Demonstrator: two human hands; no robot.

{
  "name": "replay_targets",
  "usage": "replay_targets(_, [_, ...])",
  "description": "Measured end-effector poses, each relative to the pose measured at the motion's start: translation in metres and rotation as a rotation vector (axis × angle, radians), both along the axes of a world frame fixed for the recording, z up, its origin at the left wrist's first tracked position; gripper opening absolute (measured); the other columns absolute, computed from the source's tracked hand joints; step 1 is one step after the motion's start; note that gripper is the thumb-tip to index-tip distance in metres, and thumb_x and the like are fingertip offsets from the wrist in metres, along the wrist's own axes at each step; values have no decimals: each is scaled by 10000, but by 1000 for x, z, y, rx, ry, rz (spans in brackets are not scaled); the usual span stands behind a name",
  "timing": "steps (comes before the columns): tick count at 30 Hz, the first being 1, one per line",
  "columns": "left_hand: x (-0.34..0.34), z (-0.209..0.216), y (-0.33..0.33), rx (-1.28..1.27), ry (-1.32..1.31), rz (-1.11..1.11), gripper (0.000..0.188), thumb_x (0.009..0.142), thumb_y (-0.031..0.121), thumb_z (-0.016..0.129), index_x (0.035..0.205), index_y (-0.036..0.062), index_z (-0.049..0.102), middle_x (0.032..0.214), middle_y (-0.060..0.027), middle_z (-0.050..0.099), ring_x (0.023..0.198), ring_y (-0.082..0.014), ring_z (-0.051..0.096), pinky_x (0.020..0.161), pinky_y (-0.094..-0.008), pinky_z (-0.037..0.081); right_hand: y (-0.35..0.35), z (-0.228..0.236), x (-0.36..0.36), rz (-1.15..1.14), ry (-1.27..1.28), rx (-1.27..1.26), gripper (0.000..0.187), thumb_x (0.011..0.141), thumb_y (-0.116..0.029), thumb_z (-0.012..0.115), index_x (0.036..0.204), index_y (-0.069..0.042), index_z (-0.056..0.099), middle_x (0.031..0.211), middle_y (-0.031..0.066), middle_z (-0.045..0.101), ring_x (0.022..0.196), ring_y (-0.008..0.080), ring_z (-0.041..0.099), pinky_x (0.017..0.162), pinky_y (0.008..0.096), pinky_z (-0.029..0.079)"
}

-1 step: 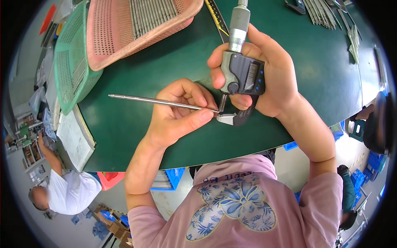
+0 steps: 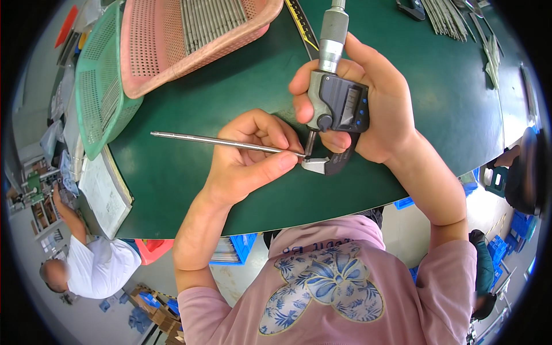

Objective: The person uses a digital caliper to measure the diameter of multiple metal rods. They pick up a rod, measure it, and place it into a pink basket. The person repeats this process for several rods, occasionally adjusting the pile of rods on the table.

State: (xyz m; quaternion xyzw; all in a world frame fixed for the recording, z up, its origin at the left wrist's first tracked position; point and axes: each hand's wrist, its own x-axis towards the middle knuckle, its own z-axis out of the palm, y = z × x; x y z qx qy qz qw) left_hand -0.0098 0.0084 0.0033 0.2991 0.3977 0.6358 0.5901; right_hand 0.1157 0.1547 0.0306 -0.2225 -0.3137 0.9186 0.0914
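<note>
My left hand pinches a thin metal rod between thumb and fingers. The rod lies nearly level, its long end pointing left past the hand. Its right tip sits at the jaws of a digital micrometer, between spindle and anvil; whether both faces touch it I cannot tell. My right hand is closed around the micrometer's frame, with the grey thimble pointing away from me and the small display facing up. Fingers hide part of the frame.
A pink basket of metal rods stands at the far left of the green table, beside a green basket. A paper pad lies at the left edge. More rods lie far right. A person in white is at left.
</note>
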Motion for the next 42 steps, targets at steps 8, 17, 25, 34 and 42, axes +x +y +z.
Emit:
replay_targets(8, [-1,0,0,6,19,-12,186,747,-39,632,835,23,480,868,-117,571,777,-140,570,698,-263,474,0,-1,1,21,24,23,645,881,-546,249,879,16,564,688,132,567,410,126,447,334,207,367])
replay_targets(17, [0,2,1,3,19,-22,182,755,-17,633,839,22,476,870,-115,572,788,-145,574,704,-264,473,-1,2,1,3,0,140,655,872,-570,268,853,6,579,677,139,582,405,117,456,319,202,357])
replay_targets(25, [0,4,-1,-63,32,-2,172,787,63,641,823,10,481,848,-126,577,749,-147,588,680,-263,482,0,5,1,10,0,126,663,857,-587,287,833,9,576,652,135,585,387,121,455,312,202,355])
replay_targets(34, [0,3,-1,-34,-21,1,196,752,-15,636,854,16,472,857,-127,581,768,-152,593,710,-278,489,1,3,1,34,1,33,630,905,-497,226,867,31,567,674,144,580,373,128,439,308,199,353])
replay_targets(42, [3,2,-7,46,26,42,186,726,-16,611,829,24,462,807,-105,559,754,-171,589,709,-286,486,-1,11,3,70,-30,-115,663,872,-546,251,872,42,559,677,174,569,386,172,446,302,214,341])
